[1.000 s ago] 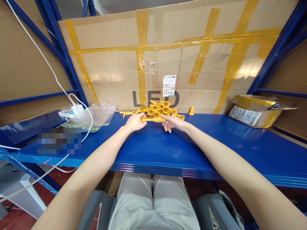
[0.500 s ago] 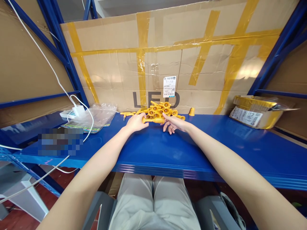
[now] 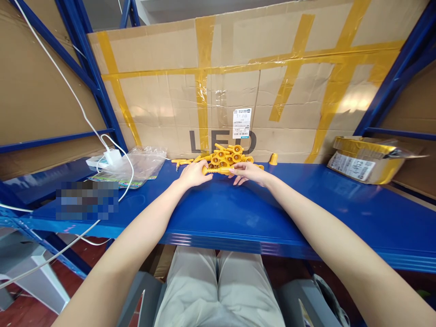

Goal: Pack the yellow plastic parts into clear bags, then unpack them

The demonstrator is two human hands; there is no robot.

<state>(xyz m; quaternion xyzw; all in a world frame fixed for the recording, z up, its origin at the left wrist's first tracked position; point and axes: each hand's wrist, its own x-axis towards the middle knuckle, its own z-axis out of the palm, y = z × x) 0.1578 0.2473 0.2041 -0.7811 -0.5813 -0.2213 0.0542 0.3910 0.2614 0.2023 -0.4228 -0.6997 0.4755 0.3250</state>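
Observation:
A yellow ridged plastic tube point(image 3: 222, 170) lies crosswise between my two hands, just above the blue shelf point(image 3: 231, 213). Its left end is in the closed fingers of my left hand point(image 3: 194, 175). The fingertips of my right hand point(image 3: 250, 173) pinch the other end, the remaining fingers loosely curled. Right behind them is a pile of yellow bell-mouthed plastic pieces point(image 3: 235, 157), several with their round openings facing me. To the left of the pile lie thin yellow plastic pieces point(image 3: 182, 161). One yellow cup-shaped piece point(image 3: 273, 159) stands apart on the right.
A large taped cardboard sheet point(image 3: 163, 104) backs the shelf. Clear plastic bags point(image 3: 146, 163) and a white plug adapter point(image 3: 112, 156) with cables are on the left, beside a blurred-out item point(image 3: 86, 200). An opened cardboard box point(image 3: 366, 161) sits on the right.
My right hand has shifted slightly and its fingers have closed in on the tube's right end. My left hand keeps its hold in nearly the same place.

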